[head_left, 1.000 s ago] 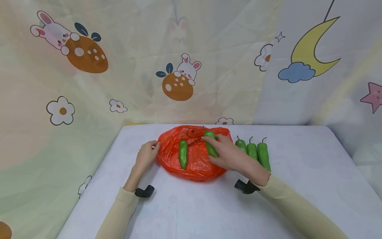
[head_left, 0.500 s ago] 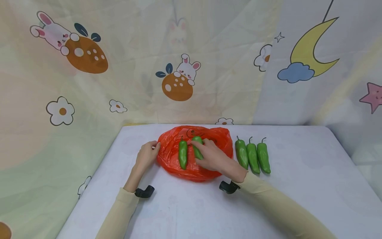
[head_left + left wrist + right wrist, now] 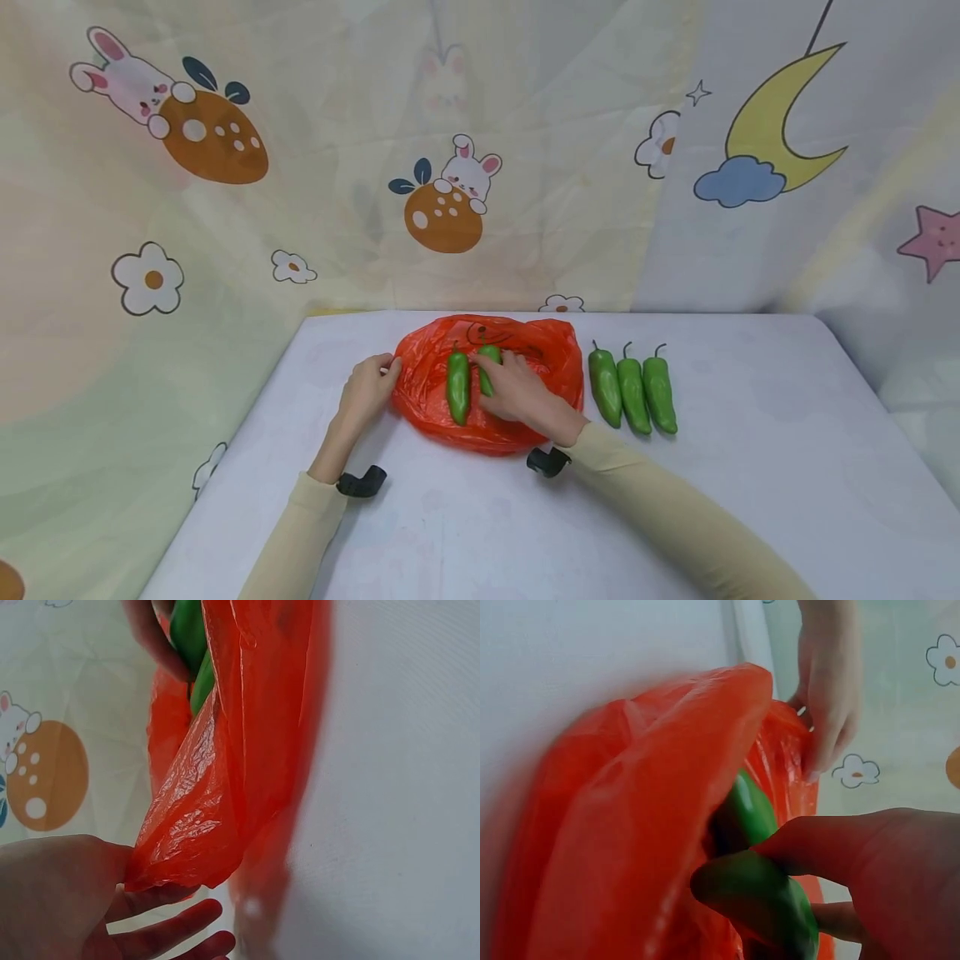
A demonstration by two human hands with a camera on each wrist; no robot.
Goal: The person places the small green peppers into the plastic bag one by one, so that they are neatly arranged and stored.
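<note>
A red plastic bag (image 3: 420, 408) lies open on the table, its mouth facing up. My left hand (image 3: 367, 390) pinches the bag's left edge between thumb and index finger; in the left wrist view the other fingers of that hand (image 3: 82, 907) extend below the film. Inside the bag, one green chili pepper (image 3: 458, 387) lies lengthwise. Just right of it, my right hand (image 3: 521, 392) holds a second green pepper (image 3: 487, 367) over the bag. The right wrist view shows this pepper (image 3: 761, 900) between thumb and fingers, partly covering the other pepper (image 3: 746, 814).
Three green peppers (image 3: 632, 392) lie side by side on the white table (image 3: 450, 525), right of the bag. A cloth (image 3: 540, 233) with printed rabbits and flowers hangs behind the table. Both wrists wear black camera mounts (image 3: 549, 462).
My right hand has carried its pepper leftward over the bag, close beside the pepper lying there. The three peppers at the right are now fully uncovered. My left hand keeps its pinch.
</note>
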